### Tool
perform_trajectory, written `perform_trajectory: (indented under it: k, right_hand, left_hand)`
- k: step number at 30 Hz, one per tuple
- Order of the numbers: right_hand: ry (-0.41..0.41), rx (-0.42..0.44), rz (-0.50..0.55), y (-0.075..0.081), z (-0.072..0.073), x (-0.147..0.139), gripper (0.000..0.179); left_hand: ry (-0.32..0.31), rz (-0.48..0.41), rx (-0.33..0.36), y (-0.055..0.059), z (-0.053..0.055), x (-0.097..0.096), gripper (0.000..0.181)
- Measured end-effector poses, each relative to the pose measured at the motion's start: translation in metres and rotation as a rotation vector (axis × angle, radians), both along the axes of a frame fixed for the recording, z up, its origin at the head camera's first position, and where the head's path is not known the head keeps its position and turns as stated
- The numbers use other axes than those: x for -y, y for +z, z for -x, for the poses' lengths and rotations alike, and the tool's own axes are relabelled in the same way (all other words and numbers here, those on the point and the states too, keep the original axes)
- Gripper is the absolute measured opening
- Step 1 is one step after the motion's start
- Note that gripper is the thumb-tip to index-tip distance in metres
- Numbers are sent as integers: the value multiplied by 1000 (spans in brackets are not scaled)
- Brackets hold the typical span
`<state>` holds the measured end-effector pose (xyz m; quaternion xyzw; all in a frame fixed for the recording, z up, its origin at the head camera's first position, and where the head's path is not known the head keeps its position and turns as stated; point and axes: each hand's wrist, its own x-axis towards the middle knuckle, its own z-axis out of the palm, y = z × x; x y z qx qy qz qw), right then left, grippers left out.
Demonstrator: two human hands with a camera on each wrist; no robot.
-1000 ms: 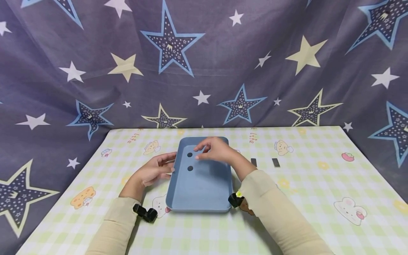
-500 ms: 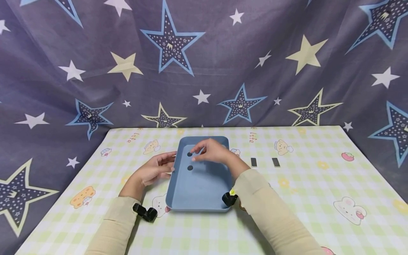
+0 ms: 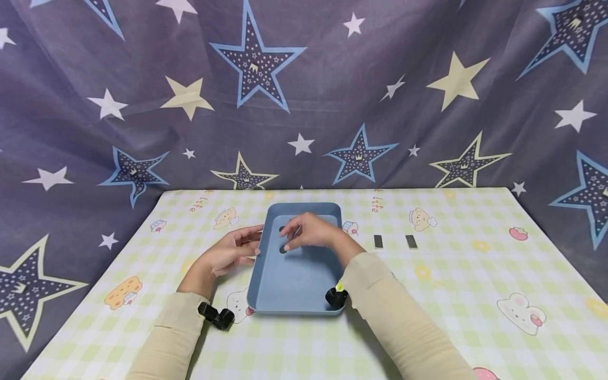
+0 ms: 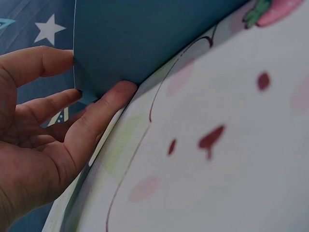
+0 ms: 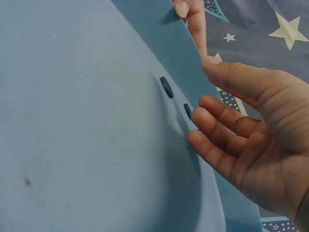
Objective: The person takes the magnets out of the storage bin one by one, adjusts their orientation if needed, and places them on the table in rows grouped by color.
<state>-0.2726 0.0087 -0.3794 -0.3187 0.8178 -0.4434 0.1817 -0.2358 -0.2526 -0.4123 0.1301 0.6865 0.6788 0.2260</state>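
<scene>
- Blue, shallow and with rounded corners, the tray (image 3: 299, 287) lies flat on the table (image 3: 467, 322) in the middle of the head view, its long sides running away from us.
- Inside it we see two small dark discs close to the left wall: a nearer disc (image 5: 166, 87) and a farther disc (image 5: 188, 111), with a little of the tray's floor between them.
- We find the left hand (image 3: 228, 252) at the tray's left wall, the thumb tip at the rim and fingers against the outer side, so that it lightly holds the wall. Those fingers are spread, with gaps between them.
- The right hand (image 3: 311, 232) hangs over the tray, beside the discs. Its thumb and forefinger tips stand apart, and the remaining fingers are loosely bent (the right wrist view gives us the gap best). From the head both discs are partly covered by this hand, and we cannot tell whether a fingertip touches either.
- To the right of the tray we notice two dark rectangular pieces lying apart on the table: a left piece (image 3: 378, 241) nearer the tray and a right piece (image 3: 411, 242).
- Pale sleeves (image 3: 399, 311) cover both forearms.
- Behind everything we have a dark cloth (image 3: 328, 95) printed with stars.
</scene>
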Motion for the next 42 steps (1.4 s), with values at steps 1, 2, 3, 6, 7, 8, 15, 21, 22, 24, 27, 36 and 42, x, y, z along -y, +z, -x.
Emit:
perform_trajectory:
  k: [1, 2, 3, 6, 7, 8, 15, 21, 22, 24, 27, 36, 42]
  right_hand:
    - [0, 3, 2, -2, 0, 1, 35]
    - [0, 6, -1, -3, 0, 2, 35]
    - [1, 7, -1, -5, 0, 2, 35]
    - [-3, 10, -6, -11, 0, 4, 34]
    - [-3, 7, -8, -13, 1, 4, 34]
    - [-4, 3, -14, -14, 1, 4, 33]
    - [-2, -23, -19, -20, 0, 4, 31]
    - [0, -81, -22, -23, -1, 4, 28]
    - [0, -95, -26, -24, -1, 4, 27]
    - [2, -121, -35, -26, 0, 4, 27]
    - [-2, -153, -61, -28, 0, 4, 26]
    - [6, -196, -102, -28, -2, 5, 20]
    - [33, -215, -120, -27, -2, 5, 20]
  left_hand:
    - [1, 2, 3, 0, 0, 0, 70]
    - [0, 1, 5, 0, 0, -1, 70]
    - [0, 1, 6, 0, 0, -1, 70]
    - [1, -2, 10, 0, 0, -2, 70]
    - [2, -1, 10, 1, -1, -2, 70]
    - [3, -2, 11, 1, -1, -2, 70]
    - [2, 7, 11, 2, -2, -2, 71]
    - [9, 5, 9, 1, -1, -2, 71]
    - [8, 3, 9, 1, -1, -2, 71]
    - [8, 2, 9, 1, -1, -2, 71]
    - [6, -4, 13, 1, -1, -2, 72]
    - [6, -13, 20, 2, -1, -3, 72]
    - [4, -15, 19, 1, -1, -2, 72]
